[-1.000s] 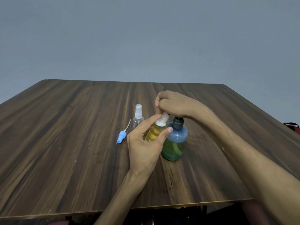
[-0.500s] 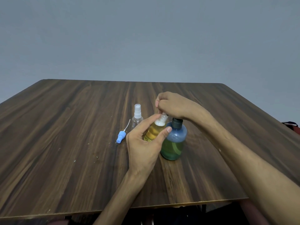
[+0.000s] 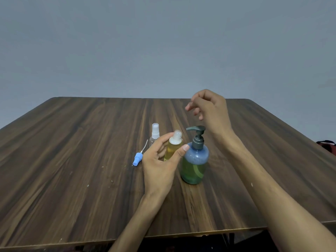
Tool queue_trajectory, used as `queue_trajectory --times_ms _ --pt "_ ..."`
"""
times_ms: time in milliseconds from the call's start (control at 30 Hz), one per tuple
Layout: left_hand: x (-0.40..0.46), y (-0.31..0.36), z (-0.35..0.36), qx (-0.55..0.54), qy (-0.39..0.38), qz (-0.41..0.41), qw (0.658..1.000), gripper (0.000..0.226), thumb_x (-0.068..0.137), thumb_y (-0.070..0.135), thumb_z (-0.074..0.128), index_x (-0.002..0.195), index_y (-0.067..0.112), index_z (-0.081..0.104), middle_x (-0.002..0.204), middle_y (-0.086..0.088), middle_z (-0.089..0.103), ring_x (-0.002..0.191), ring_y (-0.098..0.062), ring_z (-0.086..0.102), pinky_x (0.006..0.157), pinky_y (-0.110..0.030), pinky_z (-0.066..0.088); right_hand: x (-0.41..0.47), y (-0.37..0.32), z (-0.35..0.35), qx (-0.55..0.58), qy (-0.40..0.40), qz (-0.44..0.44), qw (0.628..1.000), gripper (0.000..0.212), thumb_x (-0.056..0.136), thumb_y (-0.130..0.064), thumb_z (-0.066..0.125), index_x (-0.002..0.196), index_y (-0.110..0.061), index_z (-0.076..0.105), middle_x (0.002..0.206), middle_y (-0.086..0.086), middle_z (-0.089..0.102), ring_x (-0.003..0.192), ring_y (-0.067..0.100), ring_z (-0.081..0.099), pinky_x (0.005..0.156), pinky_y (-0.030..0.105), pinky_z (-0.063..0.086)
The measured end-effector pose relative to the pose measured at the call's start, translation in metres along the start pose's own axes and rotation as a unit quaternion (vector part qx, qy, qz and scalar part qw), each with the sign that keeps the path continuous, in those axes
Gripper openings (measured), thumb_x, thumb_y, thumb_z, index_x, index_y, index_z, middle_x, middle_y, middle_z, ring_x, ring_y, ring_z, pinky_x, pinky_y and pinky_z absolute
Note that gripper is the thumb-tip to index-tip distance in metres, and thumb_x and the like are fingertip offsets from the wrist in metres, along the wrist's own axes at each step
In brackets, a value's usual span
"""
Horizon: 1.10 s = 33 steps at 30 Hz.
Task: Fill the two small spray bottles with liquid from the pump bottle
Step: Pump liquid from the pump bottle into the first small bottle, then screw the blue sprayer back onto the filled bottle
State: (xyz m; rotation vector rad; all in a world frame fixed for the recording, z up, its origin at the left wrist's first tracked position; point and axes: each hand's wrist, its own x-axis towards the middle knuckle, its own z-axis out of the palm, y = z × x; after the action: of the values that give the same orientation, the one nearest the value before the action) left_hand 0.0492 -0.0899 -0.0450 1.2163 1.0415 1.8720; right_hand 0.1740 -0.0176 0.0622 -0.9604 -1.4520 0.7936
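Note:
My left hand (image 3: 160, 162) grips a small uncapped spray bottle (image 3: 172, 149) full of yellow liquid, its open neck just under the pump's spout. The blue pump bottle (image 3: 195, 160), with greenish liquid in its lower part and a dark pump head, stands on the table to the right of it. My right hand (image 3: 209, 108) hovers above and behind the pump head, fingers loosely curled, holding nothing. A second small clear spray bottle (image 3: 155, 135) with a white sprayer stands behind my left hand. A blue sprayer cap (image 3: 137, 159) with its dip tube lies on the table to the left.
Everything sits on a dark wooden table (image 3: 72, 160) in front of a plain grey wall. The table's near edge runs along the bottom of the view. A dark and red object (image 3: 327, 144) shows past the right edge.
My right hand has lifted off the pump head and risen up and back, so the pump head now stands raised and in plain view. My left hand still holds the small bottle.

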Motion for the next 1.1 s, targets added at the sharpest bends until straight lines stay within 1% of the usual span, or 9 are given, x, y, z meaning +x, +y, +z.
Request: queue_trajectory --times_ms 300,367,467,567,767,867,933,1000,1100 --pt "-0.003 0.005 -0.005 -0.007 -0.009 0.002 1.000 0.034 0.088 0.005 0.081 0.121 0.008 0.072 0.110 -0.004 0.082 0.110 -0.018 0.077 0.092 -0.027 0.060 -0.043 -0.008 -0.021 0.027 0.067 -0.053 0.996 0.017 0.091 0.004 0.059 0.079 -0.006 0.065 0.078 0.013 0.071 0.064 0.008 0.057 0.058 0.014 0.043" --pt "-0.006 0.006 -0.010 -0.001 -0.010 -0.002 1.000 0.033 0.089 0.004 0.080 0.120 0.007 0.072 0.110 -0.003 0.082 0.111 -0.018 0.077 0.094 -0.029 0.061 -0.052 -0.007 -0.023 0.011 0.069 -0.084 0.994 0.013 0.087 0.005 0.061 0.080 -0.004 0.066 0.075 0.014 0.070 0.065 0.018 0.062 0.059 0.019 0.047" --pt "-0.014 0.008 -0.023 0.025 -0.013 -0.006 1.000 0.030 0.088 0.004 0.081 0.117 0.006 0.073 0.109 -0.001 0.082 0.110 -0.018 0.077 0.096 -0.034 0.061 -0.069 -0.006 -0.019 0.000 0.036 -0.128 0.991 0.009 0.080 0.001 0.061 0.080 -0.006 0.067 0.069 0.011 0.068 0.066 0.031 0.066 0.060 0.037 0.053" --pt "-0.021 0.011 -0.046 0.053 0.000 -0.007 0.999 0.028 0.086 0.003 0.083 0.112 0.008 0.074 0.107 -0.001 0.082 0.107 -0.018 0.078 0.087 -0.030 0.062 -0.083 -0.002 -0.006 -0.035 -0.019 -0.147 0.988 0.013 0.080 -0.001 0.062 0.080 -0.011 0.069 0.067 0.008 0.067 0.063 0.034 0.065 0.056 0.045 0.052" --pt "-0.022 0.015 -0.102 0.062 0.074 -0.026 0.995 0.028 0.085 0.000 0.082 0.111 0.006 0.072 0.105 -0.004 0.083 0.106 -0.021 0.079 0.088 -0.028 0.062 -0.103 0.015 0.040 -0.193 -0.131 -0.189 0.954 0.017 0.081 -0.007 0.065 0.085 -0.021 0.074 0.062 -0.008 0.066 0.056 0.012 0.063 0.055 0.022 0.047" --pt "-0.018 0.015 -0.118 0.081 0.090 -0.036 0.992 0.029 0.083 -0.001 0.083 0.110 0.007 0.072 0.103 -0.002 0.083 0.104 -0.018 0.079 0.088 -0.023 0.061 -0.097 0.020 0.065 -0.294 -0.197 -0.164 0.921 0.023 0.080 -0.013 0.059 0.092 -0.025 0.075 0.058 -0.017 0.054 0.061 0.011 0.058 0.062 0.026 0.048" --pt "-0.017 0.015 -0.120 0.085 0.089 -0.041 0.992 0.029 0.083 -0.001 0.083 0.109 0.007 0.072 0.103 -0.002 0.083 0.103 -0.016 0.079 0.088 -0.021 0.061 -0.090 0.027 0.080 -0.348 -0.229 -0.147 0.897 0.028 0.080 -0.012 0.057 0.099 -0.024 0.073 0.065 -0.016 0.056 0.075 0.019 0.062 0.071 0.035 0.053" --pt "-0.015 0.014 -0.118 0.086 0.080 -0.049 0.992 0.030 0.082 -0.002 0.084 0.109 0.007 0.072 0.102 -0.002 0.083 0.102 -0.015 0.079 0.087 -0.021 0.061 -0.082 0.034 0.092 -0.378 -0.254 -0.130 0.881 0.033 0.083 -0.008 0.056 0.109 -0.020 0.071 0.089 -0.009 0.068 0.093 0.027 0.063 0.077 0.037 0.051" --pt "-0.013 0.012 -0.111 0.086 0.063 -0.066 0.992 0.032 0.082 -0.002 0.085 0.110 0.008 0.072 0.103 -0.002 0.083 0.104 -0.017 0.079 0.091 -0.029 0.062 -0.070 0.046 0.105 -0.406 -0.292 -0.126 0.857 0.033 0.086 -0.008 0.059 0.116 -0.016 0.067 0.111 0.001 0.069 0.101 0.030 0.062 0.073 0.035 0.045"
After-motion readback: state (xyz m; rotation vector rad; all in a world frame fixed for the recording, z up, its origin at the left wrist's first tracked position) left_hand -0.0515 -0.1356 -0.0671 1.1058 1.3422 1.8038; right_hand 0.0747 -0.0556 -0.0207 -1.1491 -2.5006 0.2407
